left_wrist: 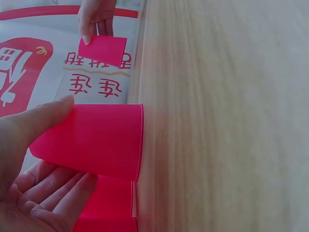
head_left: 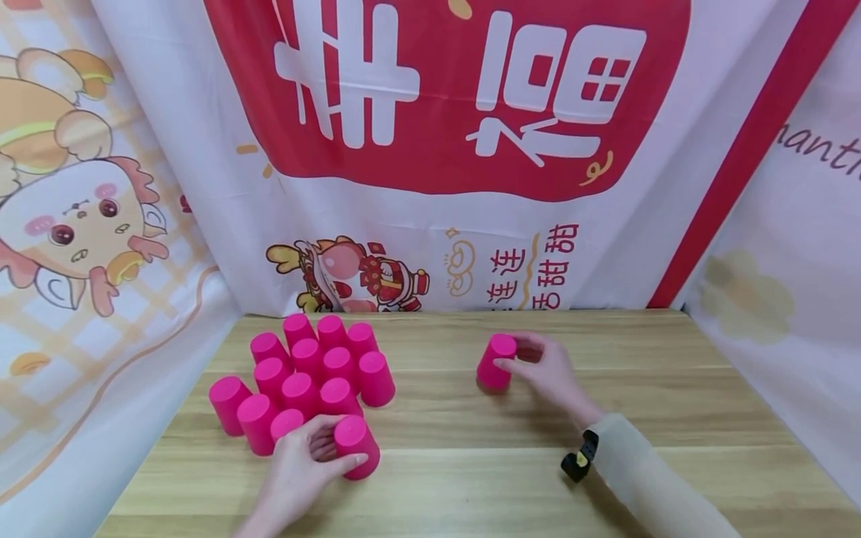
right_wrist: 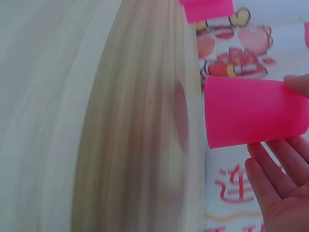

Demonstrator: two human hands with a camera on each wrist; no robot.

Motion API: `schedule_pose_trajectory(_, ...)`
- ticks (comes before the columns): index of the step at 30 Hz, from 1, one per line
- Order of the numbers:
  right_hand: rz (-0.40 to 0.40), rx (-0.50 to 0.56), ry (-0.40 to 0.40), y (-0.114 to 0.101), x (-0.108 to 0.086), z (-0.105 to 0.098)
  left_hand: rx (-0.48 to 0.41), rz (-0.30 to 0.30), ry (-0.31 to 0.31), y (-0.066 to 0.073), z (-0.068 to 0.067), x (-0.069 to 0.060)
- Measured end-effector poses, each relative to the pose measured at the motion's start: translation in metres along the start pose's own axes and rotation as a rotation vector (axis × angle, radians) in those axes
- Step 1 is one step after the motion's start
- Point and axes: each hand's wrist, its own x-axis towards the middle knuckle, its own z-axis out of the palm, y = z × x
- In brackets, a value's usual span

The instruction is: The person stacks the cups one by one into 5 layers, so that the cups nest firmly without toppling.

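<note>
My left hand [head_left: 294,469] grips an upside-down pink cup [head_left: 355,447] at the front right of a cluster of matching cups. In the left wrist view the thumb lies on one side of this cup [left_wrist: 96,137] and the fingers on the other, with its rim at the tabletop. Farther back and to the right, my right hand [head_left: 553,373] holds another upside-down pink cup [head_left: 495,364] between thumb and fingers. A small gap shows between that cup [right_wrist: 253,111] and its reflection on the wood, so it appears slightly raised.
Several upside-down pink cups [head_left: 306,359] stand close together on the left of the wooden table [head_left: 437,478]. Printed cloth [head_left: 430,246] hangs along the table's back edge and both sides. A black band [head_left: 580,457] sits on the right wrist.
</note>
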Motion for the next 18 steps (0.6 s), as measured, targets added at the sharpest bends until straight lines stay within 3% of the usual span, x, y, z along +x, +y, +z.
schedule_pose_trajectory(8,0.033,-0.039,0.091,0.022,-0.004,-0.039,-0.004,0.032,-0.001,-0.001,0.000,0.000)
schedule_pose_trajectory(18,0.101,-0.048,0.179,0.034,-0.009,-0.086,0.000,0.026,-0.009,0.000,-0.001,0.000)
